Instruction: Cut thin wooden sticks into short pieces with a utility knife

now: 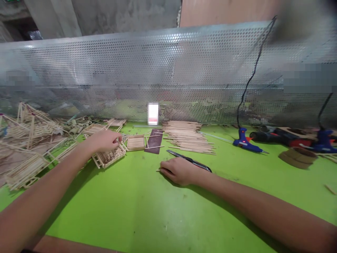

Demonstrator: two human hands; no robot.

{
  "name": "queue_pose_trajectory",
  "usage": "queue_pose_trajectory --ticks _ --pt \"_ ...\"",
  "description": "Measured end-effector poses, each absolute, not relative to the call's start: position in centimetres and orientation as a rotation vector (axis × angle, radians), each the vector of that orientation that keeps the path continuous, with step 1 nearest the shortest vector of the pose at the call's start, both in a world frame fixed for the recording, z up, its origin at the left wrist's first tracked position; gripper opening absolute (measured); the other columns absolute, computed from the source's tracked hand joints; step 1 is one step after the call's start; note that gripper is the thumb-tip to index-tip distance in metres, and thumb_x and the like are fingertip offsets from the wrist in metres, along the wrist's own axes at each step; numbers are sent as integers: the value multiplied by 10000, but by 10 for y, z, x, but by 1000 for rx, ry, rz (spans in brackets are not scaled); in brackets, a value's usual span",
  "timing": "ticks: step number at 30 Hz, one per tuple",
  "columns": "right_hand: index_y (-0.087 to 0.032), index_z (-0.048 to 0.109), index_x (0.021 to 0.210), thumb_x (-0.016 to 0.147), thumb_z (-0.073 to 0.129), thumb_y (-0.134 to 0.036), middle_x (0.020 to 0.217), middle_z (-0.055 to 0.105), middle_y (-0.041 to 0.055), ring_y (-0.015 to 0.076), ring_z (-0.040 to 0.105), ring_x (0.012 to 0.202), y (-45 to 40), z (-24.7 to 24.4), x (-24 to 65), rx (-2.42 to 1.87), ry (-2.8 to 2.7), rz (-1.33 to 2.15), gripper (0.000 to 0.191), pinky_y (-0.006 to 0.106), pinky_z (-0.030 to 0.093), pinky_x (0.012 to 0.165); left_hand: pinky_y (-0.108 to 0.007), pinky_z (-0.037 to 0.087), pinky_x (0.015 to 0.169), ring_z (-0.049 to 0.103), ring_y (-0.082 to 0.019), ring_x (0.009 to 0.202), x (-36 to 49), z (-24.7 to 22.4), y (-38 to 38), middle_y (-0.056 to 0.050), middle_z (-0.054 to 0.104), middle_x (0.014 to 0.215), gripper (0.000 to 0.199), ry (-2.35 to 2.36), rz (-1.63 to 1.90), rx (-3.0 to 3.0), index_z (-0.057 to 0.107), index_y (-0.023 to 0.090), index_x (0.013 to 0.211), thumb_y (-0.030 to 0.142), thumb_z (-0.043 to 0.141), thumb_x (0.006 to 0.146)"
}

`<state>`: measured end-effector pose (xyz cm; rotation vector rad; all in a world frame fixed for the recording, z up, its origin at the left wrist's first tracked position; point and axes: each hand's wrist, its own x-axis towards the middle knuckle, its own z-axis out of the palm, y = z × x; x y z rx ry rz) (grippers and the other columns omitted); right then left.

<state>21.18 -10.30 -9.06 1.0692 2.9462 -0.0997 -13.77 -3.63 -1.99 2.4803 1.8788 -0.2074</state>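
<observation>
My left hand (105, 141) is over a small stick-built tray (116, 159) filled with short sticks. Its fingers are curled together, and what they hold, if anything, is hidden. On the green tabletop rests my right hand (179, 170), closed, with the tip of a thin wooden stick (158, 170) poking out from under its fingers. A utility knife (191, 161) lies just behind that hand. Between the hands, farther back, a small stick frame (136, 143) sits beside a dark flat strip (154, 142).
Long sticks (188, 137) lie piled at the back middle. A blue glue gun (246, 141) with a black cord, a second glue gun (328, 140) and a brown ring-shaped piece (297, 157) are at right. Stick models (31, 123) crowd the left. Perforated metal panel (131, 70) stands behind.
</observation>
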Motion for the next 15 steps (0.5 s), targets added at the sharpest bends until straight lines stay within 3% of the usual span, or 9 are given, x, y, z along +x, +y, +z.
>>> queue_pose_trajectory --ticks 8,15 --pt "-190 608 970 1118 396 -374 855 718 60 172 588 676 -101 -93 213 1051 2965 -99 317 325 284 633 -295 418 563 662 -220 642 -146 2 -45 -46 745 817 409 1942 -90 2451 692 277 1288 306 543 908" --pt "-193 623 994 1120 391 -384 862 718 56 171 579 673 -100 -97 214 1060 2962 -93 326 317 291 638 -277 445 588 676 -202 678 -148 -15 -52 -46 759 874 291 1876 -135 2414 752 287 1118 285 575 887"
